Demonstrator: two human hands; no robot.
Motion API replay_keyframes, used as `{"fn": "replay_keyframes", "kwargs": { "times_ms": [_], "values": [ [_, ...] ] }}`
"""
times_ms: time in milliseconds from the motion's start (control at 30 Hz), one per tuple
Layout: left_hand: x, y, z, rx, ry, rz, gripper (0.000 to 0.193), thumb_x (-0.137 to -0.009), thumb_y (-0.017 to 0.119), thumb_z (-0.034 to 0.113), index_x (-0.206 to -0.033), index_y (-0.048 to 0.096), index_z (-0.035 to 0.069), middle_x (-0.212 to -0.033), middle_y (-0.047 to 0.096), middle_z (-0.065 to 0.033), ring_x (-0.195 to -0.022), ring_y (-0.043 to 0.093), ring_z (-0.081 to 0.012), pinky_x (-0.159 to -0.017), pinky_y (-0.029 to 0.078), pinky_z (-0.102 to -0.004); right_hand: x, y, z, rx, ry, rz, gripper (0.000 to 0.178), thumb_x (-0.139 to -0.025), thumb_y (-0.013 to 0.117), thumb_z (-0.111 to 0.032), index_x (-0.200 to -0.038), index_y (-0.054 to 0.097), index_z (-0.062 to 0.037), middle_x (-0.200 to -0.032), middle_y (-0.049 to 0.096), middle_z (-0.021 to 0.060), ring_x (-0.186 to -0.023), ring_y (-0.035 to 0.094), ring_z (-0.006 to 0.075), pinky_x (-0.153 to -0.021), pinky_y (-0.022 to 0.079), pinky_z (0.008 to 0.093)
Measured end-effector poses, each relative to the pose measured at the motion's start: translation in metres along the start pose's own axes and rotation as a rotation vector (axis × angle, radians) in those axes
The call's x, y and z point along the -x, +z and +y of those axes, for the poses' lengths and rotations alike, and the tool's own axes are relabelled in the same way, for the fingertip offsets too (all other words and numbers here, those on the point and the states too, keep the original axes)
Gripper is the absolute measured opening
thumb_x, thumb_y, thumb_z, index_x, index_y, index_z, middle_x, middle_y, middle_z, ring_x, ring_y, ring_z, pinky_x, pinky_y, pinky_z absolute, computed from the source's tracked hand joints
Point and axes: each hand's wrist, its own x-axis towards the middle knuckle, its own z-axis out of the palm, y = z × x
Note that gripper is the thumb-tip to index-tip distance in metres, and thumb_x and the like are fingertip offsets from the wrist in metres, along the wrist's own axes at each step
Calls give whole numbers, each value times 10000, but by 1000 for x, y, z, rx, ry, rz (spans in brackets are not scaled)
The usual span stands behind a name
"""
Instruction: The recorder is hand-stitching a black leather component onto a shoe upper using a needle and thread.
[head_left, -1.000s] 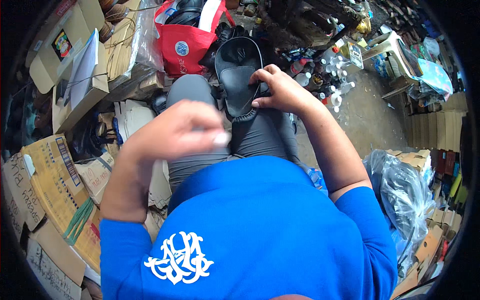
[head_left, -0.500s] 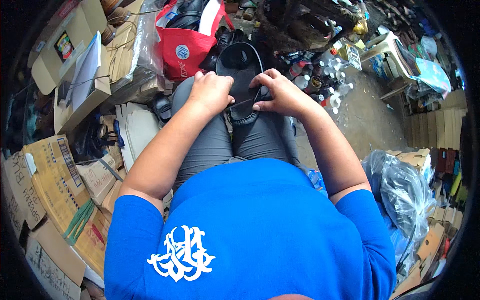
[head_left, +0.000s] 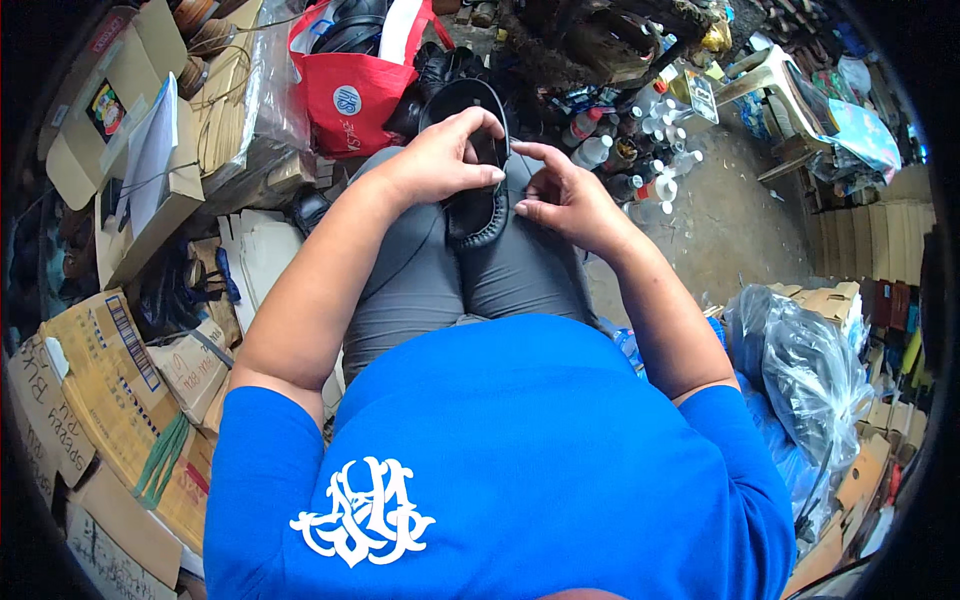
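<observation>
A black shoe (head_left: 470, 222) with a gathered, stitched toe rests on my grey-trousered thighs, its toe end toward me. My left hand (head_left: 455, 155) is closed on the shoe's middle, fingers over the far side and thumb across the opening, hiding part of it. Close by on the right, my right hand (head_left: 572, 195) has its index finger stretched toward the shoe's edge. Its thumb is apart from that finger, and the other fingers curl inward. Whether a thin thread runs between this hand and the shoe is too fine to make out.
Ahead stands a red and white bag (head_left: 345, 100) with black items inside. Several bottles (head_left: 640, 150) stand on the floor at right, near a white plastic chair (head_left: 790, 110). Cardboard boxes (head_left: 110, 370) crowd the left side; a clear plastic bag (head_left: 800, 350) lies at right.
My left hand has moved right and farther over the shoe, which is now tilted. My right hand has let go of the shoe's edge and shifted slightly right.
</observation>
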Motion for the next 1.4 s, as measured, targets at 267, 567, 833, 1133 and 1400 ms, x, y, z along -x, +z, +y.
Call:
{"fn": "replay_keyframes", "kwargs": {
  "times_ms": [267, 567, 833, 1133, 1400],
  "values": [
    [-13, -2, -5, -270, 121, -68, 157, -791, 731, 150, -822, 644, 24, -866, 583, -18, -784, 551, -115, -769, 451, -262, -30, -19, 16, 922, -396, 462, 114, -753, 692, -213, -844, 646, -163, -838, 623, 20, -867, 573, 242, -764, 437, 385],
    [-4, -12, -13, 91, -1, -224, 186, -831, 647, 76, -1003, 692, 20, -955, 659, -33, -932, 595, -122, -884, 455, -274, -71, -4, 21, -552, 71, 251, 236, -957, 560, -227, -1075, 637, -37, -846, 663, 20, -714, 569, 80, -648, 448, 231],
    [11, -13, -12, 13, 35, -122, 141, -789, 721, 99, -905, 677, 31, -909, 651, -35, -906, 574, -141, -855, 448, -292, -52, -1, -50, -826, -398, 193, 328, -914, 509, -47, -1238, 546, -7, -1070, 659, 117, -973, 626, 171, -911, 483, 315],
    [19, -21, -21, 217, 34, -96, 175, -822, 684, 69, -990, 689, 19, -879, 639, -1, -871, 586, -89, -824, 471, -256, -35, 3, -80, -1221, -141, -374, 533, -921, 561, -119, -1409, 365, -31, -1278, 546, 180, -864, 602, 119, -788, 498, 259],
    [14, -24, -9, 272, 63, -93, 137, -817, 673, 32, -951, 692, 16, -883, 629, -11, -860, 594, -100, -803, 466, -241, -16, -34, -109, -629, -704, 2, 354, -948, 449, -70, -1289, 482, 22, -1243, 574, 219, -1074, 588, 265, -953, 439, 377]
  ]
}}
